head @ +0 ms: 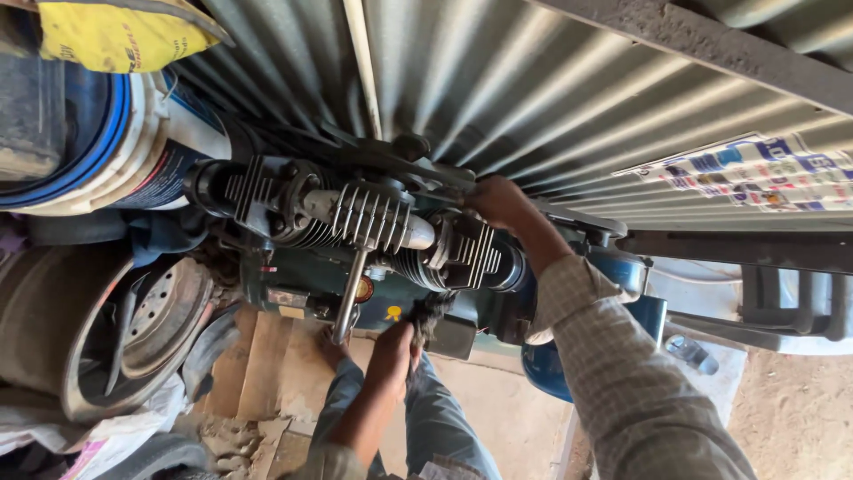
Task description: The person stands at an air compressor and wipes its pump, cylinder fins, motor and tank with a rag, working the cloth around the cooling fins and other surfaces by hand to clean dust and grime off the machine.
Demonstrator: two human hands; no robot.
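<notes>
An air compressor pump (355, 222) with dark finned cylinders and a green body stands against a corrugated metal wall. My left hand (391, 351) presses a dark rag (428, 313) against the lower green body, beside a thin metal pipe (348, 298). My right hand (498, 203), in a checked sleeve, is closed over the top of the right finned cylinder (471, 253), next to a black frame bar. Its fingertips are hidden behind the machine.
A blue tank (544, 369) sits under the pump. At the left are a wheel with a tyre (133, 329), a white and blue bucket (133, 142) and a yellow sack (115, 36). The corrugated wall (551, 98) carries a printed sheet (764, 173). Sandy ground lies at the right.
</notes>
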